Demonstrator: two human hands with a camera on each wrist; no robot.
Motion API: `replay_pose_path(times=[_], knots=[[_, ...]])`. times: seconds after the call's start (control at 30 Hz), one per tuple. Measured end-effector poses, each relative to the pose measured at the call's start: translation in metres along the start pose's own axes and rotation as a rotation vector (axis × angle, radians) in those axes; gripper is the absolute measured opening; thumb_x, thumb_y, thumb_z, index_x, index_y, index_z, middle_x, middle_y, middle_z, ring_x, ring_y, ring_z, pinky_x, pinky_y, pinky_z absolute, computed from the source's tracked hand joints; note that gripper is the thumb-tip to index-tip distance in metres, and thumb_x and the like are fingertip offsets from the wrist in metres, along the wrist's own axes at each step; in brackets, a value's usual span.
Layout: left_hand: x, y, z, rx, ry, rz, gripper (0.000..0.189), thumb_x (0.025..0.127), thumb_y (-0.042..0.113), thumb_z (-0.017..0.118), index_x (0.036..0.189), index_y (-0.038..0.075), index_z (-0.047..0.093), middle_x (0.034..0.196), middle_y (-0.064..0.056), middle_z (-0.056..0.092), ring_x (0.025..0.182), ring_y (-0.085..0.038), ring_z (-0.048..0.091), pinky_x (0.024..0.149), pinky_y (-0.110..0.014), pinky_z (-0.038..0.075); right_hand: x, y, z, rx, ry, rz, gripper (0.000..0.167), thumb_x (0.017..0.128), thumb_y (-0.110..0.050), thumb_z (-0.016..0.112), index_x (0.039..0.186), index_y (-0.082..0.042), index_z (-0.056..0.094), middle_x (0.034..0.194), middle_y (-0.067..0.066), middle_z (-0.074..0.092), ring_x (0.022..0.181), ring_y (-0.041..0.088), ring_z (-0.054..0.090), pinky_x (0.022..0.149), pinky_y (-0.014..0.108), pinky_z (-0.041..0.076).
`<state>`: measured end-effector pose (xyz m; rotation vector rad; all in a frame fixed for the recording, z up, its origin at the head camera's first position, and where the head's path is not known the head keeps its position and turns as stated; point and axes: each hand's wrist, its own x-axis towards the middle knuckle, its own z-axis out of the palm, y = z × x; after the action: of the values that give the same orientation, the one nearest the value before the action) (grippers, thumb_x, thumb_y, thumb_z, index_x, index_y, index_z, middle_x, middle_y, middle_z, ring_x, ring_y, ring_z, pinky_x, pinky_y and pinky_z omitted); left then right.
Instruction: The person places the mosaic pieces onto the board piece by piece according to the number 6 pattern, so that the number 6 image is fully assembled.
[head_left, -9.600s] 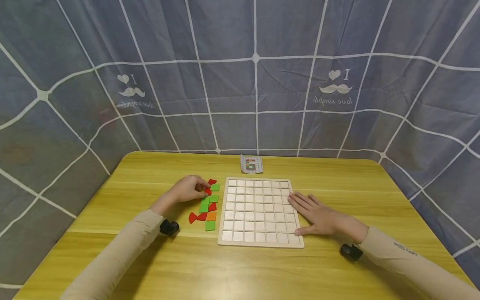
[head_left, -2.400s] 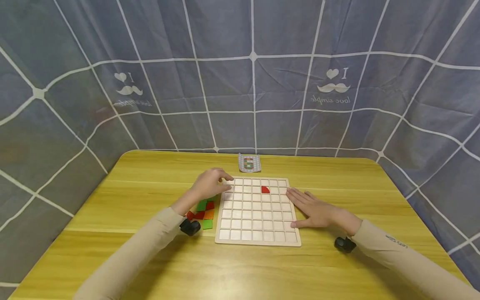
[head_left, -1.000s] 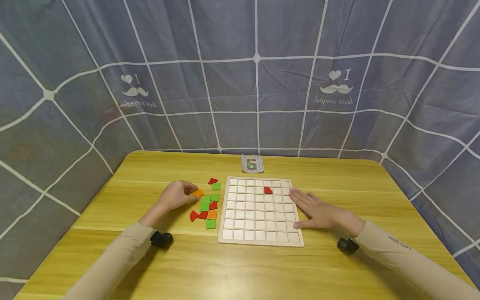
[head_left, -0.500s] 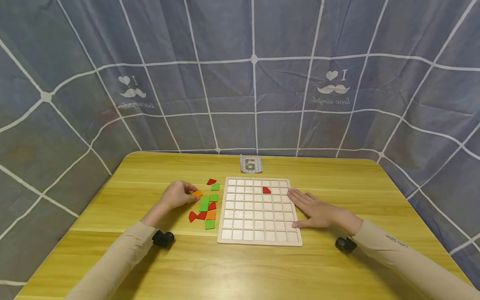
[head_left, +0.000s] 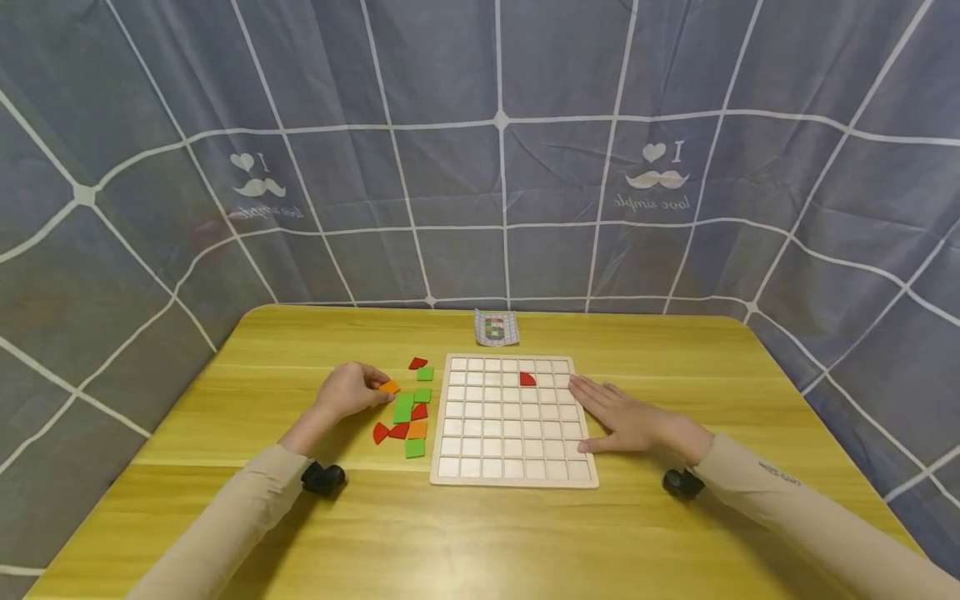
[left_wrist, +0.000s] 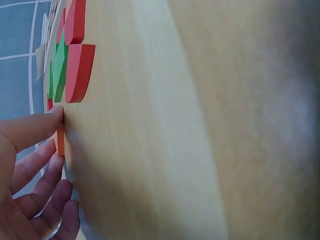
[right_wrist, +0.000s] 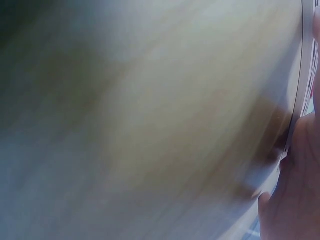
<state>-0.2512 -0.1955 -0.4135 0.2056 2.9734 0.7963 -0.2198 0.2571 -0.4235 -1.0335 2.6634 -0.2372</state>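
- By the left hand [head_left: 349, 390], an orange piece [head_left: 389, 387] is pinched between thumb and curled fingers; whether it is lifted or touches the table [head_left: 510, 542] cannot be told.
- The right hand [head_left: 628, 423] is laid with its fingers straight, their tips on the side rim of the wooden board [head_left: 513, 421]; the thumb is spread away from them, touching the same rim nearer the person. Nothing is gripped there.
- As judged from the layout, only a little is done: one red quarter-circle [head_left: 528, 379] is seated in a grid square, ahead of the right fingertips and well apart from the left ones.
- Off the board, the larger share is left: green pieces [head_left: 403, 408], red pieces [head_left: 419, 412] and a second orange piece [head_left: 417, 430] are scattered beyond the left fingertips, between them and the board, mostly on the side nearer the person.
- The pinched piece is not yet placed on the grid.
- A patterned card [head_left: 496, 328] is set past the board's far rim, well apart from all fingers.
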Motion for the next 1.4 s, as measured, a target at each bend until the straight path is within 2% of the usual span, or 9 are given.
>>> replay_pose_path(times=[0.4, 0.73, 1.03, 1.27, 1.4], knots=[[-0.005, 0.0, -0.001, 0.034, 0.027, 0.03, 0.034, 0.078, 0.027, 0.078, 0.102, 0.003, 0.075, 0.086, -0.006, 0.073, 0.073, -0.014, 0.062, 0.064, -0.029, 0.046, 0.001, 0.0, 0.0, 0.002, -0.025, 0.014, 0.096, 0.091, -0.06, 0.049, 0.154, -0.002, 0.006, 0.162, 0.017, 0.0, 0.149, 0.035, 0.004, 0.117, 0.057, 0.01], [-0.007, 0.001, -0.003, 0.037, 0.052, 0.049, 0.029, 0.076, 0.026, 0.077, 0.096, 0.005, 0.076, 0.08, -0.003, 0.072, 0.069, -0.012, 0.06, 0.06, -0.027, 0.044, 0.001, 0.001, 0.002, -0.018, 0.0, -0.007, 0.096, 0.091, -0.059, 0.051, 0.154, -0.001, 0.009, 0.161, 0.019, 0.003, 0.149, 0.035, 0.007, 0.116, 0.058, 0.012], [-0.004, -0.002, -0.001, 0.053, 0.081, 0.053, 0.03, 0.076, 0.026, 0.076, 0.098, 0.005, 0.075, 0.085, -0.006, 0.073, 0.074, -0.015, 0.064, 0.06, -0.028, 0.046, 0.001, 0.001, 0.003, -0.01, -0.01, -0.002, 0.095, 0.091, -0.061, 0.049, 0.154, -0.002, 0.008, 0.162, 0.018, 0.002, 0.149, 0.034, 0.007, 0.116, 0.058, 0.013], [-0.001, 0.007, -0.011, 0.041, 0.122, 0.059, 0.036, 0.076, 0.032, 0.077, 0.103, 0.007, 0.075, 0.092, -0.01, 0.074, 0.067, -0.015, 0.061, 0.053, -0.025, 0.04, 0.001, 0.002, 0.003, -0.023, -0.004, -0.003, 0.096, 0.091, -0.062, 0.049, 0.154, -0.002, 0.008, 0.162, 0.017, 0.002, 0.149, 0.034, 0.007, 0.116, 0.058, 0.011], [0.001, 0.016, -0.017, 0.034, 0.144, 0.071, 0.037, 0.076, 0.032, 0.077, 0.103, 0.008, 0.075, 0.095, -0.011, 0.073, 0.071, -0.019, 0.063, 0.053, -0.026, 0.04, 0.001, 0.002, 0.004, -0.024, -0.01, 0.001, 0.096, 0.091, -0.063, 0.048, 0.154, -0.002, 0.008, 0.162, 0.017, 0.002, 0.149, 0.034, 0.006, 0.117, 0.058, 0.01]])
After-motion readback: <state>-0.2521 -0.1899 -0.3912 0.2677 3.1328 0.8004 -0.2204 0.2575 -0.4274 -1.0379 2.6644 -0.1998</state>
